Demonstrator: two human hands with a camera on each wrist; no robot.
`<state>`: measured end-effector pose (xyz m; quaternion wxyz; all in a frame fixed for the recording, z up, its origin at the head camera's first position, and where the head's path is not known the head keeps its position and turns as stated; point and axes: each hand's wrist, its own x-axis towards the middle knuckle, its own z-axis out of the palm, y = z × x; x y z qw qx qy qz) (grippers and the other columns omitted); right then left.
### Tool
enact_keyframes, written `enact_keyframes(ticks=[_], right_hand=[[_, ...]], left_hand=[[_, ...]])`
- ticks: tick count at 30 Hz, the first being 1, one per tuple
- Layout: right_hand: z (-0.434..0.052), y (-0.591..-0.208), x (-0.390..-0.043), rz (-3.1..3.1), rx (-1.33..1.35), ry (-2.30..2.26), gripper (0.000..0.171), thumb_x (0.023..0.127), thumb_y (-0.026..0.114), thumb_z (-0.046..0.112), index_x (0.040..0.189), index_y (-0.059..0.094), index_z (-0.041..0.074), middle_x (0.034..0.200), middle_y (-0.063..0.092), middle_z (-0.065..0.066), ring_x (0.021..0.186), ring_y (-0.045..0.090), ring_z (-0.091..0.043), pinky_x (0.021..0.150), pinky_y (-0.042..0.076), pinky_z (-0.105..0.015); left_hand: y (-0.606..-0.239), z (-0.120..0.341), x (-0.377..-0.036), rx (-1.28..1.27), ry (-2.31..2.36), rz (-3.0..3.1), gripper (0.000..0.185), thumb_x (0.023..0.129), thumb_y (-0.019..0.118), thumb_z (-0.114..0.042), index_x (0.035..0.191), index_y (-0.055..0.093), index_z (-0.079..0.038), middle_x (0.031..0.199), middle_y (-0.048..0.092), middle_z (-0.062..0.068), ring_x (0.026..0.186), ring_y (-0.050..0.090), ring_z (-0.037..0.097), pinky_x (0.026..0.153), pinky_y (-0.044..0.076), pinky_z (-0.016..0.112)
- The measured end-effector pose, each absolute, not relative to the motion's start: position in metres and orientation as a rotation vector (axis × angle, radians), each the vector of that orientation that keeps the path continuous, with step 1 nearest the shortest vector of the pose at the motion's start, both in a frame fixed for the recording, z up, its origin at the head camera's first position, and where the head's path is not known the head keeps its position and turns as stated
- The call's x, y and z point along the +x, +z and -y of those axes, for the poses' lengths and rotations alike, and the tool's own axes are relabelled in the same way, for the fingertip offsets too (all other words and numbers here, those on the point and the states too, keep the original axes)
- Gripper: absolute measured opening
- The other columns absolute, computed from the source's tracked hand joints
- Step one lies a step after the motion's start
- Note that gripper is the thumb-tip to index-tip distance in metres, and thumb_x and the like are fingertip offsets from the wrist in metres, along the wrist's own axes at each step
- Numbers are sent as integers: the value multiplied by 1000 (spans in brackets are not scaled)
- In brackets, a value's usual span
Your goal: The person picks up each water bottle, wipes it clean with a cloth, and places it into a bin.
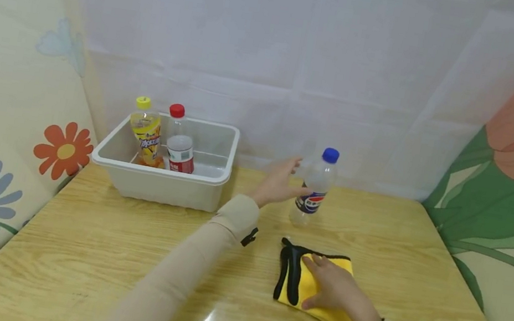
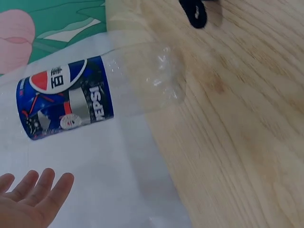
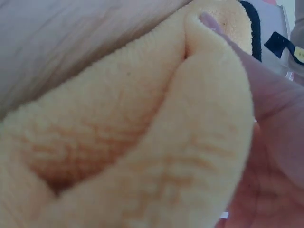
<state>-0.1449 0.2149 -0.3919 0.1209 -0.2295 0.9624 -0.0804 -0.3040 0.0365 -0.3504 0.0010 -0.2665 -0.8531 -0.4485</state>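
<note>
My left hand [image 1: 278,183], fingers apart just beside the upright, empty-looking bottle [image 1: 314,202] right of centre on the far side, could topple it with a careless nudge, while my right hand [image 1: 339,290] rests on the nearer yellow cloth [image 1: 308,282], whether gripping I cannot tell.

A clear plastic bottle [image 1: 321,178] with a blue cap [image 1: 330,155] and blue Pepsi label [image 2: 66,98] stands upright on the desk [image 1: 120,262], behind a folded yellow cloth [image 1: 309,285] edged in black.
</note>
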Motion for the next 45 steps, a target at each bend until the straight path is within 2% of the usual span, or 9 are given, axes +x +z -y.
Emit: enact_keyframes(ticks=[3, 10, 14, 20, 34, 45], right_hand=[[-214, -391, -144, -2806, -650, -213, 90, 60, 82, 38, 128, 45, -6, 130, 40, -32, 115, 40, -50, 92, 37, -59], [-213, -394, -145, -2817, -658, -177, 89, 61, 81, 40, 129, 45, -6, 130, 41, -32, 114, 42, -48, 92, 39, -57], [-211, -393, -144, -2810, -655, -175, 89, 62, 81, 39, 129, 44, -6, 130, 40, -33, 114, 40, -50, 92, 38, -59], [-207, -393, -144, -2817, -654, -134, 90, 61, 81, 39, 129, 44, -7, 130, 40, -33, 115, 40, -50, 90, 40, -58], [-207, -393, -143, -2794, -619, -106, 91, 61, 81, 40, 129, 43, -6, 132, 39, -32, 116, 39, -50, 88, 41, -59], [-208, -393, -143, -2810, -647, -92, 89, 62, 80, 40, 128, 44, -7, 129, 41, -33, 112, 42, -51, 88, 42, -58]], left_hand=[[-352, -47, -307, -826, -1418, 2694, 92, 76, 69, -46, 144, 20, -10, 143, 33, 11, 124, 39, 26, 96, 41, 43], [-354, -56, -310, -800, -1371, 2699, 96, 74, 70, -47, 145, 16, -12, 145, 28, 10, 130, 30, 23, 104, 32, 43], [-356, -59, -310, -847, -1395, 2673, 96, 74, 71, -45, 145, 16, -11, 142, 33, 11, 127, 36, 26, 101, 36, 42], [-358, -62, -308, -918, -1374, 2643, 85, 79, 69, -38, 143, 20, -12, 134, 43, 12, 118, 46, 27, 94, 44, 39], [-348, -55, -294, -975, -1340, 2623, 81, 82, 68, -33, 142, 19, -10, 130, 47, 15, 113, 50, 28, 91, 46, 39], [-343, -37, -281, -984, -1251, 2641, 83, 82, 66, -38, 143, 18, -9, 130, 47, 14, 111, 52, 24, 89, 48, 35]])
